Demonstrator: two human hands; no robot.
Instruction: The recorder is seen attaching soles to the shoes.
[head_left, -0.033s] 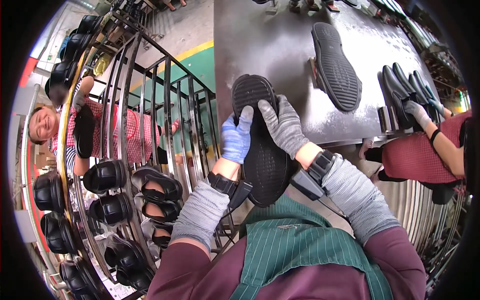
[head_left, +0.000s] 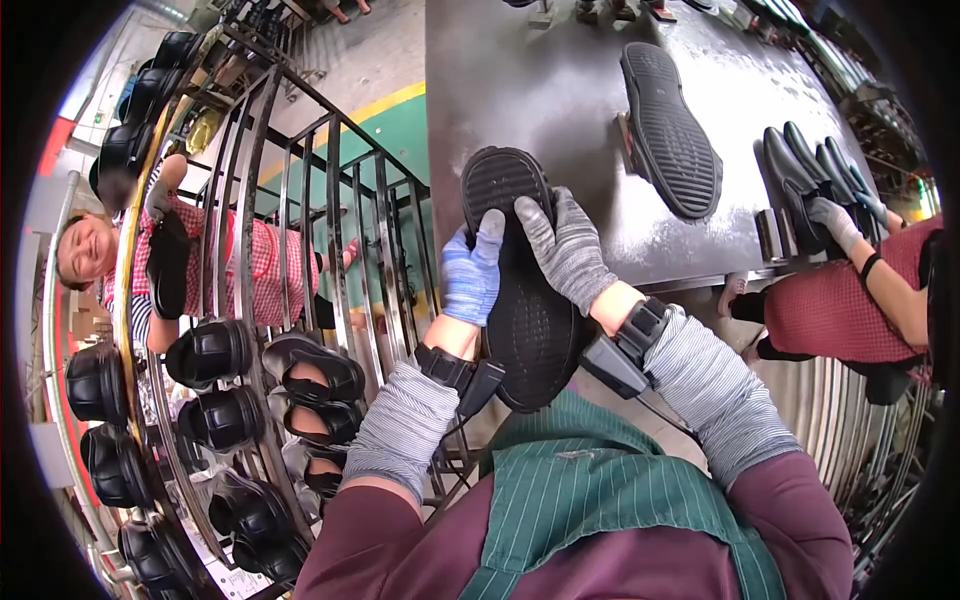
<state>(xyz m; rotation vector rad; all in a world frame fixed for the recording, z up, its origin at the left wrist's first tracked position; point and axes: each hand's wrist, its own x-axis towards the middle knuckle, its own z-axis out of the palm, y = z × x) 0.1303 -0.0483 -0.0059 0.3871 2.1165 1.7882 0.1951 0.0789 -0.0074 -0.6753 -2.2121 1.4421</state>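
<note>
A black shoe (head_left: 532, 340) is held sole up in front of my apron, its ridged end pointing away from me over the table's near left corner. My left hand (head_left: 472, 270), in a blue glove, grips its left side with the thumb pressed on the sole. Around the right side closes my right hand (head_left: 572, 243) in a grey glove, its thumb also on the sole. The fingers beneath are hidden. Farther off to the right, another black shoe (head_left: 672, 130) rests sole up on a small support on the dark metal table (head_left: 560, 110).
Racks with several black shoes (head_left: 212, 355) stand at my left, beside a metal frame (head_left: 335, 200). Behind them a person (head_left: 270, 260) holds a shoe. At the right, a co-worker's gloved hand (head_left: 835, 224) touches black shoes (head_left: 795, 180) at the table edge.
</note>
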